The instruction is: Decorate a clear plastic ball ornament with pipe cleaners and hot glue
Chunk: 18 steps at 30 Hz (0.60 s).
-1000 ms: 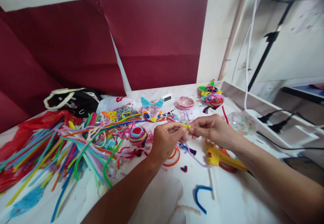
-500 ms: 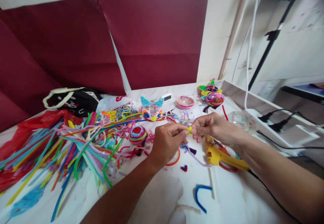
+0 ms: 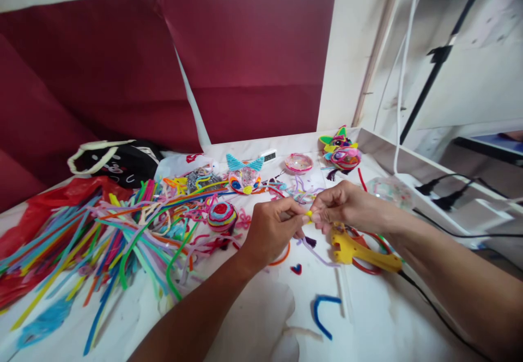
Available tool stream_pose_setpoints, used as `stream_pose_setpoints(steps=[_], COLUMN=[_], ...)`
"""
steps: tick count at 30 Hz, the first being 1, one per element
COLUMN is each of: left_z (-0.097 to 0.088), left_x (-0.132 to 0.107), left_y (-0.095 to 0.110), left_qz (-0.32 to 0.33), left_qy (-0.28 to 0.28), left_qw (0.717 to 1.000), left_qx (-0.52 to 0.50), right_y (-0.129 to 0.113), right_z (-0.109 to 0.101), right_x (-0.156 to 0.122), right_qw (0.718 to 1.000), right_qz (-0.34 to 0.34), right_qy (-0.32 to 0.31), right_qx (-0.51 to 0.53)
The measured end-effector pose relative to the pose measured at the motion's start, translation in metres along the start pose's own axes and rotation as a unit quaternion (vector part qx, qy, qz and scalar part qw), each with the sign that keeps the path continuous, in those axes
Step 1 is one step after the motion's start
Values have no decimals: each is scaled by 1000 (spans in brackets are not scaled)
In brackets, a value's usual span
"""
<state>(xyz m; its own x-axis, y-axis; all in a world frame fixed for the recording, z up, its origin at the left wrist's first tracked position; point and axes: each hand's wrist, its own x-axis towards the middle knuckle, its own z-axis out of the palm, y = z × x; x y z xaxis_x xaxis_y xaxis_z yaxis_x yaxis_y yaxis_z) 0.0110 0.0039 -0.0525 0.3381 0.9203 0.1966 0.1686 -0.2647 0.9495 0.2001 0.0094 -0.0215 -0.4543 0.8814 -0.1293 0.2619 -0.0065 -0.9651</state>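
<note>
Above the middle of the table, my left hand (image 3: 274, 230) and my right hand (image 3: 342, 205) meet fingertip to fingertip. Both pinch a small yellow piece of pipe cleaner (image 3: 309, 215), mostly covered by the fingers. A yellow glue gun (image 3: 359, 252) lies just below my right wrist. Under the hands are a lilac pipe cleaner (image 3: 321, 257) and a dark purple tassel (image 3: 310, 241). Nearer to me lie a small red and blue heart (image 3: 296, 269) and a bent blue pipe cleaner (image 3: 317, 314).
A large heap of colourful pipe cleaners (image 3: 134, 236) spreads across the left. At the back sit a cat-eared figure (image 3: 245, 175), a clear pink-rimmed bowl (image 3: 298, 163) and a green-eared figure (image 3: 342, 149). A striped coil ball (image 3: 222, 216) is left of my hands. Plugs and cords (image 3: 445, 187) lie right.
Both hands have shifted slightly right, still pinching the yellow piece, and the fingers have changed position a little. Things on the table look unmoved.
</note>
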Motion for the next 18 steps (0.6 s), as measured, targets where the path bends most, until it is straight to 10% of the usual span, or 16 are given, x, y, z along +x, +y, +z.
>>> stream_pose_setpoints(steps=[13, 18], left_z=[-4, 2], left_x=[-1, 2], left_y=[7, 7], left_qz=[84, 11], left_qy=[29, 33], left_qw=[990, 998], left_qx=[113, -57], right_y=[21, 17], right_z=[6, 18], right_x=[0, 3], right_qw=[993, 988], right_qz=[-92, -87], right_qy=[30, 128], right_qx=[-70, -2])
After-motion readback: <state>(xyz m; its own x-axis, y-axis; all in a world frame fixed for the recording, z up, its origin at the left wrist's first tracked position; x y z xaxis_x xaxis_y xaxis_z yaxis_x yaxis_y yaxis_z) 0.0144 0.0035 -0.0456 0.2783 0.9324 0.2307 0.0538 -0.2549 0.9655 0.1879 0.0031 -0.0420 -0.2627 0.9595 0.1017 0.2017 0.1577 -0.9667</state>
